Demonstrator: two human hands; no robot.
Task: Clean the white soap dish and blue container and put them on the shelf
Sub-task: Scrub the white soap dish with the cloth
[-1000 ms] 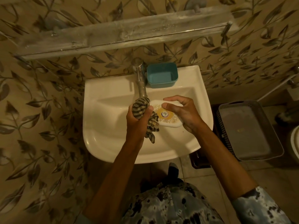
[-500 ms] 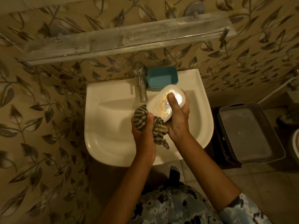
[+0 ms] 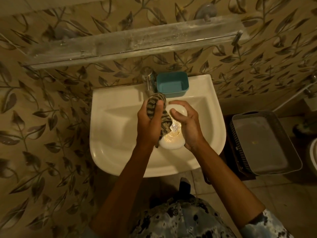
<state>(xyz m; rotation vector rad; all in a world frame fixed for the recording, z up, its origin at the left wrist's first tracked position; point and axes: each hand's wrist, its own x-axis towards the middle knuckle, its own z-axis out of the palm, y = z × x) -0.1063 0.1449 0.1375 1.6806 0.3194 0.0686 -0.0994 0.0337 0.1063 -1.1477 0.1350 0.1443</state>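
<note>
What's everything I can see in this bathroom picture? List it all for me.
soap dish: one, white, held over the basin
striped cloth: one, dark and pale, pressed against the soap dish
blue container: one, teal blue, on the sink's back ledge beside the tap
tap: one, metal, at the sink's back
sink: one, white, against the leaf-patterned wall
shelf: one, glass, above the sink
basket: one, grey, right of the sink
left hand: one, gripping the striped cloth
right hand: one, holding the soap dish
</note>
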